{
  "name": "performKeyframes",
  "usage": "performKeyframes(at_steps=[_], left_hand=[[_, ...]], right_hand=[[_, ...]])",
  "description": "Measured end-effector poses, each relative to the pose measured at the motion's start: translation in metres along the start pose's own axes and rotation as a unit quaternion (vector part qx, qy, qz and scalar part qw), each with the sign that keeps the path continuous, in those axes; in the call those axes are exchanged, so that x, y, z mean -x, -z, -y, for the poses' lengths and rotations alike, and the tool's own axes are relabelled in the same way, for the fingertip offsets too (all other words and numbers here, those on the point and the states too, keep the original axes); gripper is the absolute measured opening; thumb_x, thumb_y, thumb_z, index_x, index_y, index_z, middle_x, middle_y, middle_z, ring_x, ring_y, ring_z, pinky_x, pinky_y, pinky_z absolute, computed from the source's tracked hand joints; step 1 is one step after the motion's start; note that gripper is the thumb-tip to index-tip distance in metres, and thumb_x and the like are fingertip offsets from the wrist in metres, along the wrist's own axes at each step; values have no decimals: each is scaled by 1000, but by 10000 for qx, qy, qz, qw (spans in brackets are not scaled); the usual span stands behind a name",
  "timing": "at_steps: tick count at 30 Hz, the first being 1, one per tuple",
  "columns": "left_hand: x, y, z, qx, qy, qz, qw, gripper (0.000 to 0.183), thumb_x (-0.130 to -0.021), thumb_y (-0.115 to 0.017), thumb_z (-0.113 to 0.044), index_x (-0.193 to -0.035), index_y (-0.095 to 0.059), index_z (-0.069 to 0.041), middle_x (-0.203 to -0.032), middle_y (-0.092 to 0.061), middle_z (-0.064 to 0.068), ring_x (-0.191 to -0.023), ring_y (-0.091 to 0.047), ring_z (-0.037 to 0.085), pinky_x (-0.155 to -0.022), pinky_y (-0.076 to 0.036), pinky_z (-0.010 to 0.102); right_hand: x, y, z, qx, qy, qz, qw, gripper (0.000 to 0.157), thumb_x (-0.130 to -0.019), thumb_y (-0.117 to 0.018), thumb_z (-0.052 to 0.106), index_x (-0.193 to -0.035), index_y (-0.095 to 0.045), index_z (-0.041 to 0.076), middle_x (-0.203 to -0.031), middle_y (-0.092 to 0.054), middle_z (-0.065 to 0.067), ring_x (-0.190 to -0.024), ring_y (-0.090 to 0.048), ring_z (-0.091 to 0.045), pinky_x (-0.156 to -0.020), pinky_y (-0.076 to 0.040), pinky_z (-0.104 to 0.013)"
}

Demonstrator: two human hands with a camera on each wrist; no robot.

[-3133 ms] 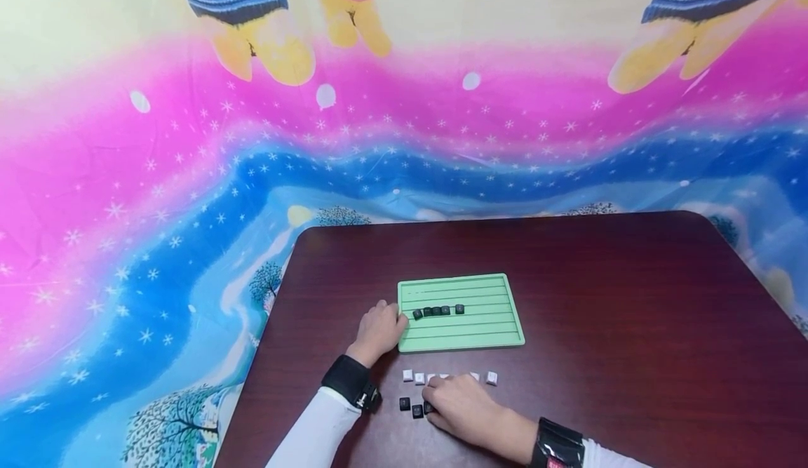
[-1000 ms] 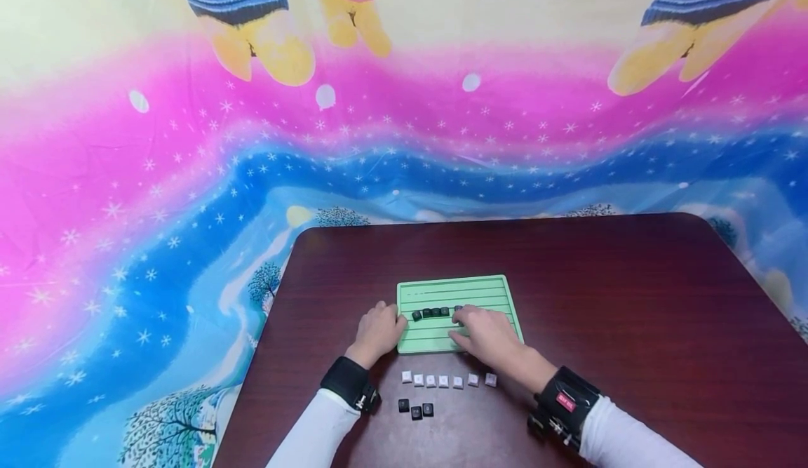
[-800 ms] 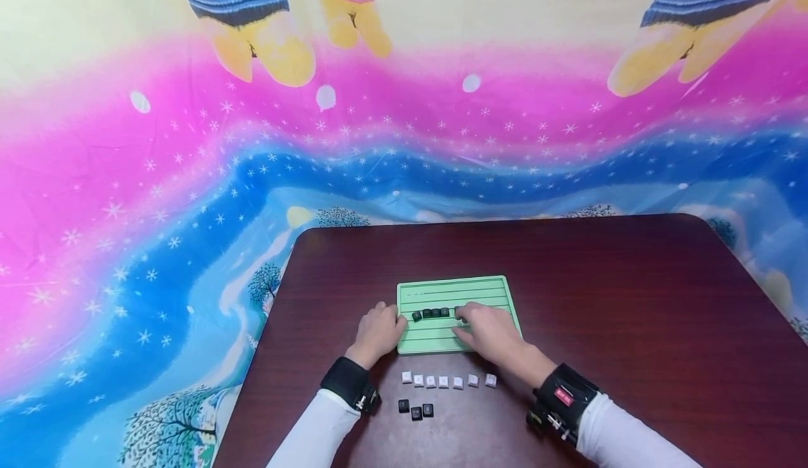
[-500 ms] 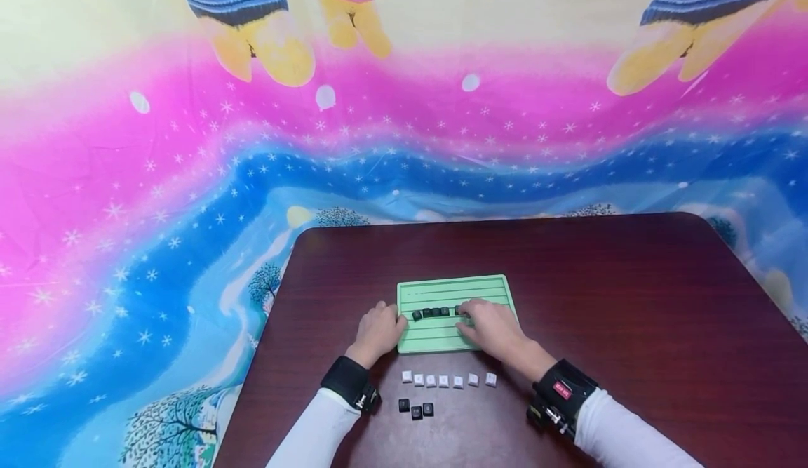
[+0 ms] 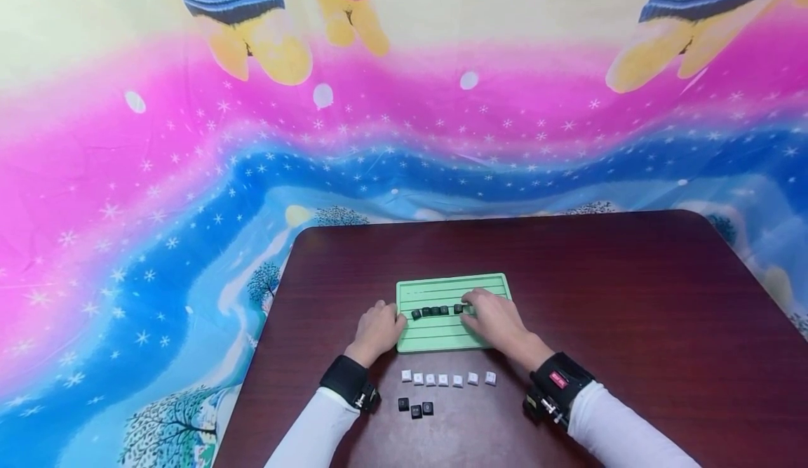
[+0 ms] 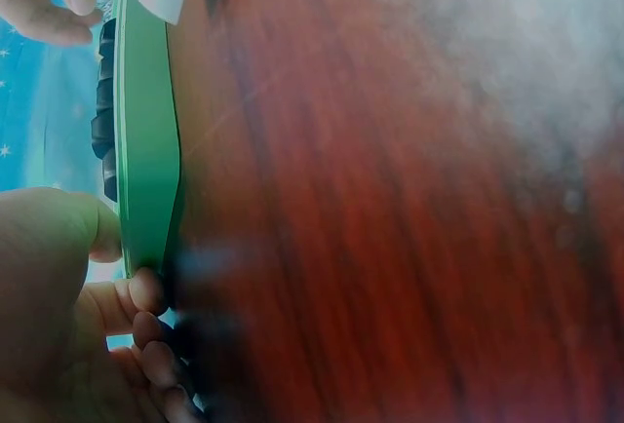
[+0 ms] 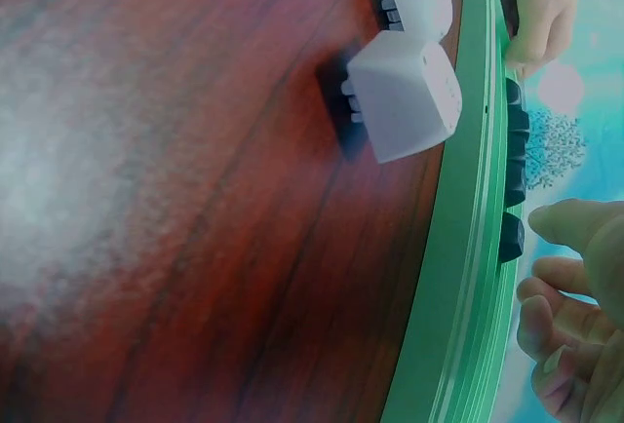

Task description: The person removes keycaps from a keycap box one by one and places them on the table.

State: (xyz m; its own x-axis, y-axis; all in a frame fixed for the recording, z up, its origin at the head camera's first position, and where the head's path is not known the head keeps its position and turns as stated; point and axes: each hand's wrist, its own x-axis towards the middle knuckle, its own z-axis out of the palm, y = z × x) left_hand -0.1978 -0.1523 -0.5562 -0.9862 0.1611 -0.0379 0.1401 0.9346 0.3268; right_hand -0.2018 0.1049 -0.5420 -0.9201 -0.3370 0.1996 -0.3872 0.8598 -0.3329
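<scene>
Head view: a black keycap (image 5: pixel 457 309) lies beside empty right hand (image 5: pixel 495 319), fingers parted; left hand (image 5: pixel 376 329) pinches green tray (image 5: pixel 435 342).

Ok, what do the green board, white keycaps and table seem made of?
Green board: likely matte plastic, given its even colour and ridging.
White keycaps: probably satin plastic, by their smooth sides.
Table: glossy wood or laminate; grain and glare show.

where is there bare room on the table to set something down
The widest bare patch is the table right of the green board and right hand. Another lies between the board and the table's back edge. It is crowded in front of the board: seven white keycaps, three black keycaps.
</scene>
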Motion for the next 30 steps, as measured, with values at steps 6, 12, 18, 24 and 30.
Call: performKeyframes(at_steps=[6,12,18,24,30], left_hand=[[0,-1,0,-20,-11,-51,10000,35,-99,-49,-26,-66,-47,-14,-70,-45,4,-61,-41,19,-56,-35,33],[-1,-1,0,-76,-24,-52,10000,34,-98,-49,-26,-66,-47,-14,-70,-46,4,-62,-42,20,-56,-36,33],[0,0,0,-97,-24,-62,9999,35,-98,-49,-26,-66,-47,-14,-70,-46,4,-62,-42,20,-56,-36,34],[1,1,1,-66,-45,-86,9999,35,-99,-50,-25,-66,-46,-14,-69,-44,4,-61,-40,20,-55,-34,32],[0,-1,1,-83,-11,-21,10000,35,-99,-48,-26,-66,-46,-14,-70,-44,4,-61,-40,20,-56,-34,32]], right_hand=[[-3,-1,3,59,-19,42,10000,28,-84,-75,26,-109,-74,12,-101,-73,-3,-85,-70,-19,-64,-55,-37],[-6,-3,4,143,-76,144,9998,29,-84,-76,28,-110,-74,14,-105,-73,-3,-87,-71,-19,-65,-56,-37],[-8,-4,6,101,-6,204,9997,30,-84,-77,26,-110,-74,13,-103,-73,-3,-87,-70,-19,-68,-56,-38],[-11,-5,7,94,-20,275,9996,28,-84,-77,26,-109,-74,14,-101,-72,-2,-87,-70,-19,-68,-57,-40],[-13,-5,9,272,-56,392,9988,25,-84,-78,24,-107,-74,15,-96,-71,-1,-83,-69,-18,-64,-55,-38]])
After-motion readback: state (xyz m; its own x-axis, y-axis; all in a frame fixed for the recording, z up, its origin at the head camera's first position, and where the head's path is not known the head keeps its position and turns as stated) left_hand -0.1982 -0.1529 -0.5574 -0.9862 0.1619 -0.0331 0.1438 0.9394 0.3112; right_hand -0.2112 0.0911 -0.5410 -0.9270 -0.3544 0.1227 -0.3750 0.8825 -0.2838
